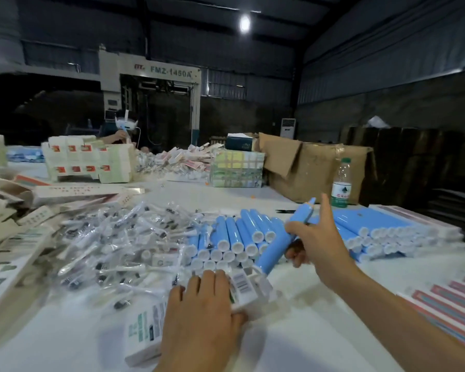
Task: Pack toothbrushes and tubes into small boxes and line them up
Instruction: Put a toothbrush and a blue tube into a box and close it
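Right hand gripping blue tube, tube's cap at small box mouth, left hand clasping box

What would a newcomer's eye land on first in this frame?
Probably the stacked blue tubes mid-table, and the one blue tube the right hand is feeding into a small white box held down by the left hand. To their left sprawls a heap of wrapped toothbrushes.
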A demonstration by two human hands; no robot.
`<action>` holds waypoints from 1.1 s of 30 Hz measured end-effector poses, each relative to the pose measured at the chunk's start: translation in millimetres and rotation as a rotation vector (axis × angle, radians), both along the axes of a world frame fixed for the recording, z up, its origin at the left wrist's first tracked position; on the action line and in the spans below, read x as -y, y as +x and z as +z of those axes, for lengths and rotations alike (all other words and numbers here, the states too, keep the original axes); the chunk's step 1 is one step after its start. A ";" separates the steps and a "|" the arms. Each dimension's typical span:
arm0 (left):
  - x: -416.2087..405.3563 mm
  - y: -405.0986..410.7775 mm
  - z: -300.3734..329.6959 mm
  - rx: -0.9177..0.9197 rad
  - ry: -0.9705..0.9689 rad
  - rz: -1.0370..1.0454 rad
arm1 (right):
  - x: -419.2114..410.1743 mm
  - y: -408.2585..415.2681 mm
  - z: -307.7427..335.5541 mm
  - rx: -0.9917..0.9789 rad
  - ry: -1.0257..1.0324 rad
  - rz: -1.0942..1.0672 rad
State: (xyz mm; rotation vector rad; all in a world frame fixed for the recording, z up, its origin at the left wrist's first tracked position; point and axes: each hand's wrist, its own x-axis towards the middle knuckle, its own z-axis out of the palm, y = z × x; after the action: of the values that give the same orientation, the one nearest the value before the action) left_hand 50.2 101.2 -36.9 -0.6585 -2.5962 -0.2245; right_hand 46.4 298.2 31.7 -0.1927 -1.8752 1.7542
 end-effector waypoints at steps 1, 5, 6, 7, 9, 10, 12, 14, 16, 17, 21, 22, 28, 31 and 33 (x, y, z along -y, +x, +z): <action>0.5 -0.1 -1.4 -0.023 -0.011 0.017 | -2.7 11.1 -11.3 -0.045 -0.049 -0.015; -5.3 4.1 -5.0 -0.085 -0.005 0.039 | -6.7 26.1 -45.9 -0.130 -0.146 -0.055; -6.4 5.7 -4.9 -0.107 -0.016 0.049 | -6.1 26.1 -48.6 -0.138 -0.148 -0.070; -7.8 7.1 -6.2 -0.114 -0.013 0.056 | -5.8 25.5 -50.9 -0.141 -0.149 -0.084; -10.2 11.7 -6.3 -0.088 -0.003 0.062 | -0.6 28.0 -54.5 -0.121 -0.159 -0.103; -9.8 13.4 -5.7 -0.078 -0.004 0.070 | 3.1 29.3 -57.5 -0.099 -0.152 -0.107; -10.0 16.6 -3.3 -0.070 0.019 0.062 | 12.8 32.5 -63.4 -0.033 -0.060 -0.096; -9.6 19.7 -0.1 -0.071 0.079 0.051 | 23.0 36.6 -66.8 0.007 0.059 -0.050; -6.4 17.8 0.2 -0.079 0.086 0.062 | 29.3 40.1 -67.2 -0.004 0.111 0.015; -4.6 14.8 -2.4 -0.099 0.094 0.066 | 30.3 41.8 -66.0 -0.033 0.137 0.017; -1.9 9.0 -2.4 -0.116 0.084 0.130 | 30.4 50.3 -65.0 -0.168 0.253 -0.055; -2.4 9.1 -2.0 -0.103 0.090 0.143 | 31.3 51.7 -66.8 -0.180 0.288 -0.056; -5.6 7.9 -3.6 -0.057 0.093 0.163 | 40.9 52.2 -72.6 -0.174 0.425 -0.026; -4.7 8.0 -5.1 -0.035 0.081 0.157 | 39.3 49.9 -74.7 -0.118 0.341 -0.020; -5.0 8.9 -5.0 -0.032 0.081 0.150 | 39.8 50.3 -75.9 -0.105 0.290 -0.006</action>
State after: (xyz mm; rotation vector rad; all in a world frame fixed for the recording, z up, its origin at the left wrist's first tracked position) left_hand 59.1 106.2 -41.8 -0.4334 -2.5760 -0.2674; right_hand 96.7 258.4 -44.1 0.0035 -2.0205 1.4368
